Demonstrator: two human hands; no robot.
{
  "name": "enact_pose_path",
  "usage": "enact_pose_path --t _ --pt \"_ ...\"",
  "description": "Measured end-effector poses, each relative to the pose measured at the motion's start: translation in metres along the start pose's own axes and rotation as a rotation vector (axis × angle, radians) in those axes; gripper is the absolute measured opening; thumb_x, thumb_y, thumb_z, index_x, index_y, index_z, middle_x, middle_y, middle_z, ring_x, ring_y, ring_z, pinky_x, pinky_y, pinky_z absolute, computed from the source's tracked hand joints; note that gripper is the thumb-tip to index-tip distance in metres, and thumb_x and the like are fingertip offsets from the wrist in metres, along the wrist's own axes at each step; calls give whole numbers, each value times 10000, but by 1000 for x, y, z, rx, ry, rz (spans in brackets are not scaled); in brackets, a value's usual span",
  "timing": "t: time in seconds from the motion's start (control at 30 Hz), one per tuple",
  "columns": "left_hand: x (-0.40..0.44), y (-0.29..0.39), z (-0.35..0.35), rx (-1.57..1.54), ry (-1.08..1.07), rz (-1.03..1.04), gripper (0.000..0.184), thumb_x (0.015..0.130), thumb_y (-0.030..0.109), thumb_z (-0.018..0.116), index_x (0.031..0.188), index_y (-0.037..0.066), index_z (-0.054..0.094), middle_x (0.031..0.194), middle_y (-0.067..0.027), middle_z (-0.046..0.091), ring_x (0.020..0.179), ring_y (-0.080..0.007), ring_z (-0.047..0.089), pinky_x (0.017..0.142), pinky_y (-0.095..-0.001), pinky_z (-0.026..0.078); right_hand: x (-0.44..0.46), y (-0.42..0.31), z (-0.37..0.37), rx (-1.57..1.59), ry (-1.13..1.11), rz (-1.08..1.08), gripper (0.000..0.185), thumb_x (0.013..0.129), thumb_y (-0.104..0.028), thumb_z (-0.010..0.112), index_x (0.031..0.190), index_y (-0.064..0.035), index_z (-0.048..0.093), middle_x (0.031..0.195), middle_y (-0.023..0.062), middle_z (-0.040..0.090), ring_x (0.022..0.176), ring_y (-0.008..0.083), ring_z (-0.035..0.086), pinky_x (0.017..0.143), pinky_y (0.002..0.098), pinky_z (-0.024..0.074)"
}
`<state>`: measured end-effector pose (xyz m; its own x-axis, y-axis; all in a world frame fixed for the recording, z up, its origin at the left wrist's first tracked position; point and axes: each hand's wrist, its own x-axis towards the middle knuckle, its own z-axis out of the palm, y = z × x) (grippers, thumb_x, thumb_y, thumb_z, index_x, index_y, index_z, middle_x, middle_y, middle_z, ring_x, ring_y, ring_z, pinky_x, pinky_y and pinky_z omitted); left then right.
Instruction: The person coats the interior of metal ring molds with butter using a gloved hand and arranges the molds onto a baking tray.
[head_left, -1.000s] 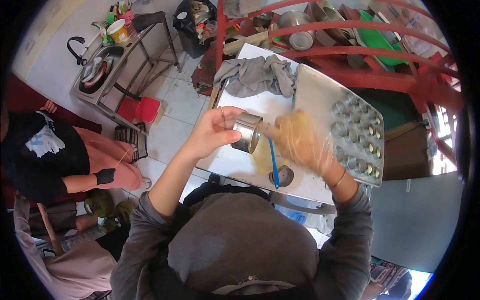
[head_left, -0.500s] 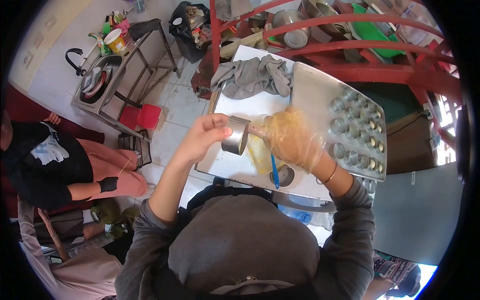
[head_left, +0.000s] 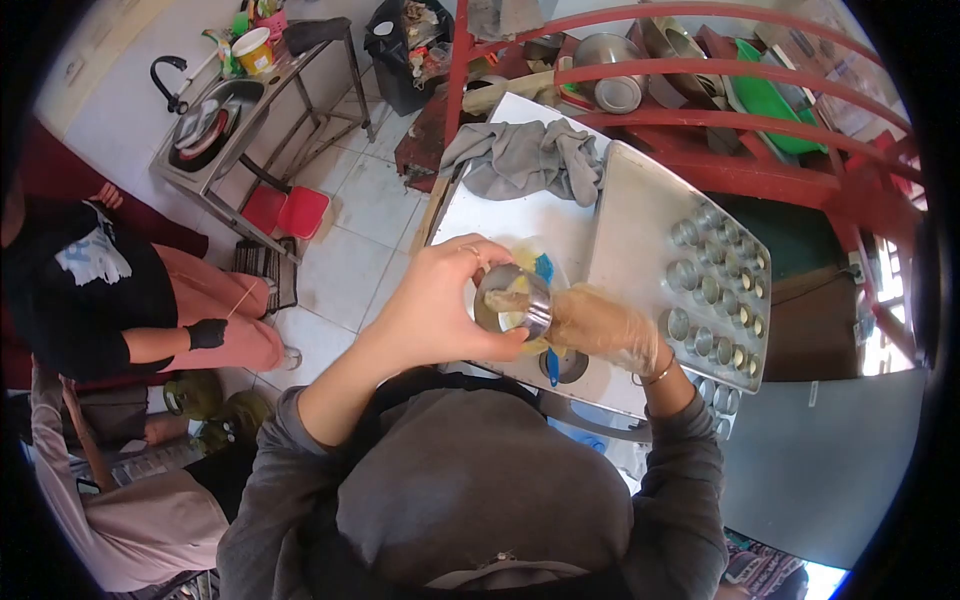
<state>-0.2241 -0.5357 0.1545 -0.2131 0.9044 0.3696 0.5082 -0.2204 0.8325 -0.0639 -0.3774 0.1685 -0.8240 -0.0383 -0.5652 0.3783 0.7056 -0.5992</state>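
Note:
My left hand (head_left: 448, 305) is wrapped round a shiny metal ring mould (head_left: 538, 308), tilted so that its opening shows. My right hand (head_left: 600, 325), in a clear plastic glove, is against the mould's right side, with fingertips showing inside the opening. Whether these fingers hold anything is hidden. Behind the mould, a blue-handled tool (head_left: 552, 368) lies across a pale yellow, smeared container, mostly covered by my hands. Another metal ring (head_left: 573, 366) lies on the white table (head_left: 480, 215) near its front edge.
A large tray (head_left: 635, 215) on the right bears several small metal moulds (head_left: 708, 290). A grey cloth (head_left: 525, 158) lies at the table's back. Red railings (head_left: 700, 118) stand beyond. At the left are a sink (head_left: 215, 125) and a person with a black-gloved hand (head_left: 207, 334).
The mould has turned from side-on to show its opening and moved slightly right and down. My left hand has turned with it, and my right fingers have moved into the opening.

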Motion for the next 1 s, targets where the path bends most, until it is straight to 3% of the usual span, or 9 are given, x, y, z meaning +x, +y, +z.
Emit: enact_pose_path --t 0.1,0.2,0.3,0.5,0.6,0.7,0.8,0.9,1.0 --pt "-3 1 7 33 51 -24 498 557 155 822 987 5 620 882 -117 647 738 -217 601 692 -302 492 11 28 20 414 124 -301 295 874 -154 541 1123 2 578 932 165 619 834 311 595 755 383 464" --pt "-6 -4 12 -64 -2 -81 494 566 145 824 993 -2 621 888 -94 649 754 -184 597 715 -291 486 6 17 17 344 283 -306 207 854 -136 559 1014 -7 587 890 147 611 777 349 578 718 395 470" --pt "-6 -7 4 -224 -30 -240 488 579 128 821 1001 -11 618 891 -66 646 770 -149 586 738 -278 476 4 17 24 -242 635 -369 147 810 -109 601 936 -36 581 860 132 603 748 364 575 672 427 468" --pt "-3 12 -8 -169 43 -251 503 571 139 832 1001 -13 620 906 -70 647 791 -148 583 759 -282 471 11 4 38 -543 1095 -310 174 745 -45 620 914 -65 585 842 140 603 743 396 571 633 477 456" --pt "-1 17 -9 -43 158 -33 528 556 169 839 1000 -12 620 922 -101 647 789 -178 591 753 -293 477 23 22 56 -326 844 -337 233 754 -52 623 984 -64 587 832 142 596 734 404 557 639 466 462" --pt "-3 8 -3 -44 145 -37 553 544 192 842 1006 -9 615 935 -121 644 781 -203 596 741 -300 482 17 10 50 19 567 -364 337 793 -86 611 1124 -36 571 822 140 585 711 341 561 668 436 471" --pt "-3 -2 4 -26 171 -41 555 544 194 843 1006 -5 608 941 -116 643 776 -210 596 729 -306 486 3 3 34 528 259 -82 475 797 -165 641 1228 -3 526 822 109 590 700 235 548 680 371 465" --pt "-4 -8 10 26 170 -32 553 546 197 843 1004 2 603 944 -115 642 770 -218 597 721 -309 488 0 16 36 1204 123 -185 573 790 -250 659 1258 43 506 812 74 576 698 160 511 676 309 441" --pt "-4 -14 11 31 171 40 547 549 199 841 1001 4 601 949 -115 640 768 -222 598 713 -306 488 9 26 48 1541 311 -230 599 770 -309 677 1217 55 515 792 49 546 678 156 481 654 281 423"
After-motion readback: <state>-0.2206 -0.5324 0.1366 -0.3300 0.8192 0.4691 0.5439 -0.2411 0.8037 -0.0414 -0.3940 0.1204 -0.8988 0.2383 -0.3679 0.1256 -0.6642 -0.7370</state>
